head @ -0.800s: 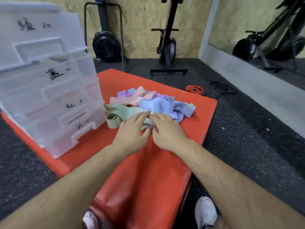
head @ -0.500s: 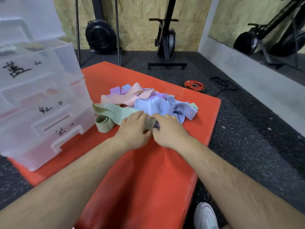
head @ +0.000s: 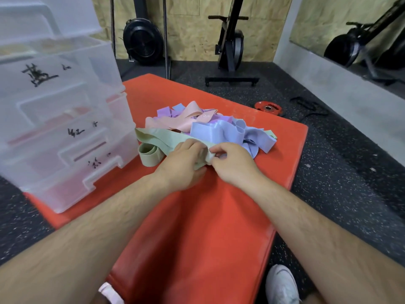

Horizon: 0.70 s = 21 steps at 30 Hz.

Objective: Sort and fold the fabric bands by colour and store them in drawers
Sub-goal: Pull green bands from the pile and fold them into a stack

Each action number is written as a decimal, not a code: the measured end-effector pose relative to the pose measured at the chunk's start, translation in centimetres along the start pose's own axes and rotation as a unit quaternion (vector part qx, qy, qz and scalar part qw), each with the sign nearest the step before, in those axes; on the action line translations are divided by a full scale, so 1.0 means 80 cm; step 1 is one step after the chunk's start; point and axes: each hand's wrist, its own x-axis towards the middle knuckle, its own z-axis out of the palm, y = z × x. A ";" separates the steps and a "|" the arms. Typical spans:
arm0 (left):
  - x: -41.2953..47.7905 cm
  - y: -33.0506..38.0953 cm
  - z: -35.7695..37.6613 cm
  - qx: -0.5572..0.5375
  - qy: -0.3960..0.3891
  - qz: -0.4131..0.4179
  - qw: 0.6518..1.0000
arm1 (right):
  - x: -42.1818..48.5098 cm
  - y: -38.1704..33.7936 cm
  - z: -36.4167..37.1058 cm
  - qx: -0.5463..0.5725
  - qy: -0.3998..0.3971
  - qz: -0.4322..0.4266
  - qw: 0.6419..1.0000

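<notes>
Left hand (head: pixel 183 165) and right hand (head: pixel 233 164) both pinching one end of green band (head: pixel 157 139), its length trailing toward the mat's (head: pixel 197 227) left edge, beside the drawers (head: pixel 65 137).

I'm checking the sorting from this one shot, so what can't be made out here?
Green band, near end, head view: covered by the left hand and right hand, which hold it.
Drawers, contents: frosted fronts show only a pink tint.
Top drawer: cut off by the upper edge.
Pile, lower bands: hidden by the upper ones, so no count.
Lower labels: too blurred to read.
</notes>
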 end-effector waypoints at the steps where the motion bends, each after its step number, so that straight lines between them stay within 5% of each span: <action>1: -0.002 0.001 -0.006 -0.011 0.014 0.007 1.000 | -0.004 -0.004 -0.003 0.003 0.015 -0.019 1.000; 12: -0.040 0.081 -0.103 -0.259 0.111 0.014 0.959 | -0.056 -0.076 -0.076 0.082 0.143 -0.287 0.943; 17: -0.058 0.101 -0.113 -0.392 0.137 0.023 0.909 | -0.074 -0.088 -0.095 0.250 0.093 -0.256 0.929; 21: -0.064 0.101 -0.099 -0.404 0.155 -0.017 0.901 | -0.080 -0.086 -0.081 0.356 0.000 -0.134 0.925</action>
